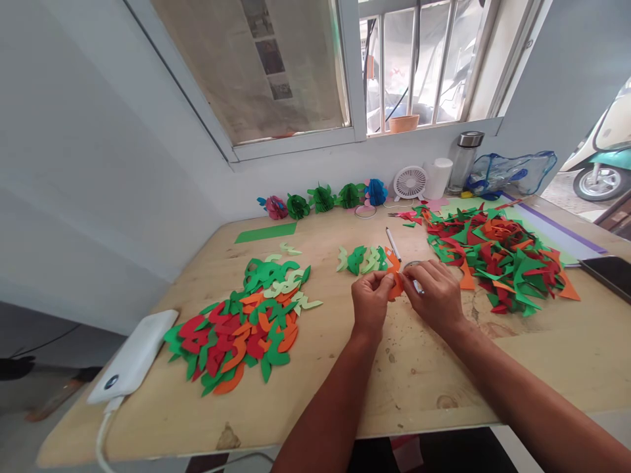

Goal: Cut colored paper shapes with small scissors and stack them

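Observation:
An orange paper cutout (396, 289) is pinched at its left edge between the thumb and fingers of my left hand (371, 303). My right hand (434, 290) has its fingertips closed on the same paper from the right. Partly under my right hand lies a greyish object (419, 287), too covered to name. Just beyond my hands is a small group of green paper cutouts (355, 260), dark and light. A white pen (393, 243) lies behind the orange paper.
Left is a pile of curved red, green and orange cutouts (236, 328), near a white power bank (135, 355). Right is a heap of paper scraps (513, 256) beside a phone (608, 274). Along the wall stand paper honeycomb figures (323, 198), a fan (410, 182) and a bottle (465, 161).

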A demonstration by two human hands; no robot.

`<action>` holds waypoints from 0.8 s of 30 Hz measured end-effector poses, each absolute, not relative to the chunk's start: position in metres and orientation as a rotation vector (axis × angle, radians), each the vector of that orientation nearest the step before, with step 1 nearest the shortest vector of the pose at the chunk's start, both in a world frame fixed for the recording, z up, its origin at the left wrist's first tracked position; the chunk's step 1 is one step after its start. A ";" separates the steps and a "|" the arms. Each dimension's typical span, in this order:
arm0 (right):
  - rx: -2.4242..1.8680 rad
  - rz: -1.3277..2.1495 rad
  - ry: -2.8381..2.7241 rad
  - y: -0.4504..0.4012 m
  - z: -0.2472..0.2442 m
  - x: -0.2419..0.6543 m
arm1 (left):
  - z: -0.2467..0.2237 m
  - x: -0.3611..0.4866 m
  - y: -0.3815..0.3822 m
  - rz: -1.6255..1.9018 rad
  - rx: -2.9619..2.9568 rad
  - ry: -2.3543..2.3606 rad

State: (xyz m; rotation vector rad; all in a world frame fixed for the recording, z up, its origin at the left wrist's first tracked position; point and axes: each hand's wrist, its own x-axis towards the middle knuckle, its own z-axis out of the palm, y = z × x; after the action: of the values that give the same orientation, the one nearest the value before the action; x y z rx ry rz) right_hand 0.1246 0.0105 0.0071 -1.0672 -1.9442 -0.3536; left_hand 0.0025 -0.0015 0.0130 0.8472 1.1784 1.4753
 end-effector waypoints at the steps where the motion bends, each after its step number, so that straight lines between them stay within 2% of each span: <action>1: -1.061 -0.351 -1.951 0.010 0.007 0.124 | 0.012 0.002 -0.001 1.476 0.847 1.177; 24: -1.029 -0.292 -1.956 0.009 0.008 0.122 | 0.014 0.000 0.000 1.460 0.807 1.140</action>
State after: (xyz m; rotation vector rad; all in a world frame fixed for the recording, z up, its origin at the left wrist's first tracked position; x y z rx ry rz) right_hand 0.1221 0.0092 0.0081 -1.0285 -1.9556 -0.2921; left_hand 0.0001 -0.0001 0.0136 0.8068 1.1402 1.4596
